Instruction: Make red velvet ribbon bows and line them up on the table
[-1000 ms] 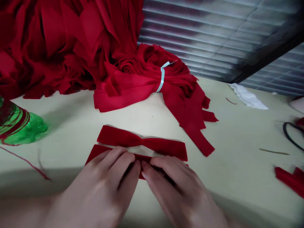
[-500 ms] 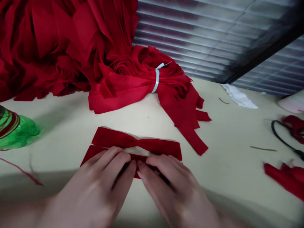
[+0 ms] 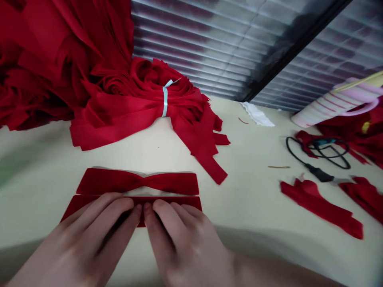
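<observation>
A flat red fabric strip [image 3: 191,202] lies across the table in front of me, mostly covered by my fingers. My left hand [image 3: 89,239] is closed on the strip just left of its middle, thumb and fingers curled over it. Close beside it, my right hand [image 3: 185,239] grips the same strip, with the two thumbs nearly meeting. Just beyond, a second red strip [image 3: 170,183], gathered narrow at its centre like a bow, lies almost parallel to the first. The undersides of my fingertips are hidden.
Behind the strips sits a bundle of red fabric strips [image 3: 137,105] tied with a pale blue band [image 3: 165,101], beside a tall red fabric heap [image 3: 60,48]. To the right are a black cable [image 3: 320,173], red scraps [image 3: 323,207] and a striped mug [image 3: 326,105]. Blinds [image 3: 209,48] stand behind.
The view has swung to the right, so the mug and more cable now show and the green bottle has left the picture. Both hands stay on the strip, which looks straighter and flatter.
</observation>
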### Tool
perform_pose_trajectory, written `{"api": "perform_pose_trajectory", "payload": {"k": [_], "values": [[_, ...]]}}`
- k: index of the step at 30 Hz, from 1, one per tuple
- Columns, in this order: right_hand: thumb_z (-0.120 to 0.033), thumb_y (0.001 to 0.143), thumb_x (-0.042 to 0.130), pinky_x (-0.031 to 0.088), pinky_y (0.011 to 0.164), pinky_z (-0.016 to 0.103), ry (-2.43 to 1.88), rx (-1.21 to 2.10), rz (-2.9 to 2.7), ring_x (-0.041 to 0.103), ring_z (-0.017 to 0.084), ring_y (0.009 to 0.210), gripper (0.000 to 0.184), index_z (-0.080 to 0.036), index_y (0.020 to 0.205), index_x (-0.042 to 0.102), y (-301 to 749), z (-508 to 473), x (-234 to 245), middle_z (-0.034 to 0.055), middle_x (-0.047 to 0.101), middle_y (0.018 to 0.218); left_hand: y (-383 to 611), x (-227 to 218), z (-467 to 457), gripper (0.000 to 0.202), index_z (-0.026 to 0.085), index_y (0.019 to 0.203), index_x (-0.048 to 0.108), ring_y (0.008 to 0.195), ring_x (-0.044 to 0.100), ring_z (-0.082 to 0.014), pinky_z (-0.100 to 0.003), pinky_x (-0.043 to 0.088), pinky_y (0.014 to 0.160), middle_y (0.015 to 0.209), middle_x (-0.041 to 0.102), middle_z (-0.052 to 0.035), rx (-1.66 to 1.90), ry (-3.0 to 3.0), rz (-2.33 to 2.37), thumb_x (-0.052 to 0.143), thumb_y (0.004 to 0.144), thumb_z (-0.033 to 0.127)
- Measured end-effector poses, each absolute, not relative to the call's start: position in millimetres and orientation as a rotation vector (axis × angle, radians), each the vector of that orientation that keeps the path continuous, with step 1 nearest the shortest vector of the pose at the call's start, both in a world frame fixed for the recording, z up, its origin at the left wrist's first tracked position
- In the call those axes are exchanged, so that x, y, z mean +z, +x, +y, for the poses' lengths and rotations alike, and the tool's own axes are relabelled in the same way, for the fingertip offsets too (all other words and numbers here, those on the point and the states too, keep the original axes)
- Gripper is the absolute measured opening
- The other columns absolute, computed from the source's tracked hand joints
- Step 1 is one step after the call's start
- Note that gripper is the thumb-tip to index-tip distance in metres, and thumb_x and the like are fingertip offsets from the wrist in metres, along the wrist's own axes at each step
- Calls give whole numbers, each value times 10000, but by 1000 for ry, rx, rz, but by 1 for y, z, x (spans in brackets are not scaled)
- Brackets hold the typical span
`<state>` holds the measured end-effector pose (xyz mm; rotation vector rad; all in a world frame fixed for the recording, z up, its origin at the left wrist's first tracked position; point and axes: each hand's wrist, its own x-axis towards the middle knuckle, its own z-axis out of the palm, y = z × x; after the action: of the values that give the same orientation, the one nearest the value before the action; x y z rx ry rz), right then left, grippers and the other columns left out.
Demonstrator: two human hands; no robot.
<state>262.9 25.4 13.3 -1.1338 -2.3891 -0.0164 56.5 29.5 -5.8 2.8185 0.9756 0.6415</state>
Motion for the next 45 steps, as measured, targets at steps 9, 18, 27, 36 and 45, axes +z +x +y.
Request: {"api": "perform_pose_trajectory", "payload": {"k": [9, 18, 27, 36, 45], "values": [[-53, 790, 444, 446, 455, 327, -1102, 3, -2412, 557, 199, 583, 294, -64, 953, 689, 268, 27, 14, 105, 662, 817, 68, 2, 36, 390, 158, 1211, 486, 988, 520, -262, -398, 495, 856, 1088, 577, -89, 643, 2928, 1042, 303, 885, 49], [-41, 827, 415, 508, 490, 308, -1059, -80, -2408, 593, 190, 593, 310, -44, 958, 697, 271, 27, 13, 124, 678, 810, 72, 4, 36, 344, 105, 1129, 545, 958, 535, -253, -391, 503, 852, 1043, 581, -101, 728, 2958, 1015, 279, 916, 54], [-15, 848, 397, 582, 503, 337, -1001, -75, -2415, 645, 212, 606, 322, -18, 931, 708, 271, 31, 16, 145, 689, 780, 82, 27, 42, 430, 95, 887, 642, 660, 609, -235, -385, 568, 559, 813, 651, -108, 654, 3028, 1010, 216, 908, 44], [-2, 828, 454, 583, 482, 340, -958, -128, -2403, 661, 224, 619, 267, -16, 903, 709, 271, 31, 10, 158, 693, 797, 83, 30, 39, 383, 73, 873, 678, 648, 607, -233, -358, 561, 555, 800, 675, -111, 609, 3079, 1010, 305, 833, -1], [-13, 848, 473, 595, 525, 325, -967, -177, -2349, 661, 204, 642, 232, -33, 906, 696, 269, 31, 7, 133, 685, 805, 82, 27, 37, 314, 60, 933, 676, 708, 612, -257, -372, 557, 565, 877, 682, -124, 555, 3104, 1011, 401, 791, 8]]}}
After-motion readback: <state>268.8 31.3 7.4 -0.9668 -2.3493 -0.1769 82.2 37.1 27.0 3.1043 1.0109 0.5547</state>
